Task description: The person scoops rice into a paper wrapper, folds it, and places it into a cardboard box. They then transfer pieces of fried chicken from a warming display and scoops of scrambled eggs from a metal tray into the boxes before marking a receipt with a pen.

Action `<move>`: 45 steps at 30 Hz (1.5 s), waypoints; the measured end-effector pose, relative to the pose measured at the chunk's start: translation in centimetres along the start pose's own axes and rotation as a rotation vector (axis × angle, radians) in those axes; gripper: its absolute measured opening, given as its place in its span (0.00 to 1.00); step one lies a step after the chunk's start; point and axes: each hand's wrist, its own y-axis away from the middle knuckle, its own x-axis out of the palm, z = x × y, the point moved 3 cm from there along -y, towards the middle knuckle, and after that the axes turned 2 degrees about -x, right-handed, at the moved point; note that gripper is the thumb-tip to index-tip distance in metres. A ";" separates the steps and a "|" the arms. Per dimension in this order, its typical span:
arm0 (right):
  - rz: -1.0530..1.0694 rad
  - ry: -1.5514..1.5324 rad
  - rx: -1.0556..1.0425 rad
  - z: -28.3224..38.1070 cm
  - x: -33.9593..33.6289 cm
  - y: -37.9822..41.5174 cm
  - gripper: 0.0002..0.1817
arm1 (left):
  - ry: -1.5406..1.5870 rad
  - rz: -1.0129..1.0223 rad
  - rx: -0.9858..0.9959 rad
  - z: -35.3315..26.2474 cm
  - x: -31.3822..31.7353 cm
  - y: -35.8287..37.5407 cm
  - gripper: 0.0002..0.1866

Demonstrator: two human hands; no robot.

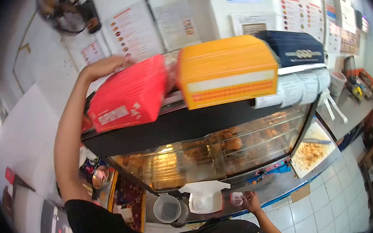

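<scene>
My left hand (106,67) reaches up over the top of the glass display case, behind a tilted stack of folded red boxes (128,91); its fingertips are blurred and partly hidden there. Low in front of the case, my right hand (251,201) closes its fingers on a small white container with red print (236,199). Just left of that container, an opened white paper food box (205,202) stands on the counter with its flaps spread. A clear round plastic tub (167,208) sits beside the box.
Fried food pieces (233,143) lie inside the lit display case (194,126). On top are yellow folded boxes (228,71), dark blue boxes (294,48) and white printed papers (293,88). A crumb-covered tray (299,167) with tongs stands at the right. A fan (62,10) hangs on the wall.
</scene>
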 end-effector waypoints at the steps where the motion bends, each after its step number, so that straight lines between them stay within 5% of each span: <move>1: 0.064 -0.072 0.135 -0.8 -0.4 0.8 0.18 | -0.043 0.073 -0.022 -0.1 0.1 -0.6 0.23; 3: -0.014 -0.164 0.111 -4.5 -0.1 3.4 0.15 | 0.034 0.179 -0.046 0.4 0.6 -0.8 0.20; 9: -0.138 -0.607 0.530 -7.7 -2.6 10.4 0.09 | 0.253 0.160 0.007 0.7 0.5 -2.5 0.14; 15: -0.298 -0.629 0.584 -8.9 -5.2 11.7 0.10 | 0.466 0.205 -0.120 1.4 0.7 -3.3 0.15; 18: -0.335 -0.588 0.552 -8.9 -6.3 11.5 0.11 | 0.197 0.184 0.050 -0.7 1.8 -3.7 0.15; 22: -0.341 -0.574 0.587 -8.1 -7.5 11.7 0.12 | -0.029 0.230 -0.077 -1.9 1.0 -3.6 0.17; 25: -0.325 -0.546 0.559 -8.4 -8.0 11.9 0.12 | -0.140 -0.064 0.178 1.1 -2.3 -4.8 0.18; 27: -0.357 -0.565 0.557 -7.7 -9.5 11.7 0.12 | -0.223 -0.687 0.373 3.5 -6.4 -5.0 0.17; 29: -0.378 -0.538 0.551 -6.4 -11.2 10.3 0.12 | -0.012 -0.901 0.241 0.3 -8.5 -3.1 0.17; 30: -0.433 -0.581 0.494 -5.3 -12.6 9.2 0.12 | -0.116 -0.867 0.611 -2.2 -9.5 -2.8 0.19; 31: -0.479 -0.609 0.441 -4.0 -14.3 8.4 0.12 | -0.175 -0.836 0.517 -7.1 -8.6 -0.7 0.25; 32: -0.490 -0.638 0.371 -2.7 -16.0 7.0 0.12 | -0.255 -1.054 0.620 -10.6 -7.1 0.1 0.24; 35: -0.508 -0.652 0.109 4.9 -22.6 2.0 0.16 | -0.139 -0.535 0.783 -26.7 2.3 5.1 0.21; 39: -0.549 -0.871 -0.384 19.0 -32.3 0.9 0.21 | -0.132 -0.376 1.386 -37.6 15.9 11.7 0.15; 41: -0.736 -1.364 -0.364 19.8 -34.4 3.6 0.29 | -0.069 -0.336 1.624 -40.8 22.6 14.4 0.13; 43: -0.721 -1.480 -0.474 20.6 -35.6 6.7 0.30 | -0.017 -0.285 1.775 -43.7 29.7 16.5 0.11; 45: -0.723 -1.495 -0.503 20.9 -36.1 10.2 0.31 | -0.128 0.087 1.697 -45.8 36.1 17.5 0.30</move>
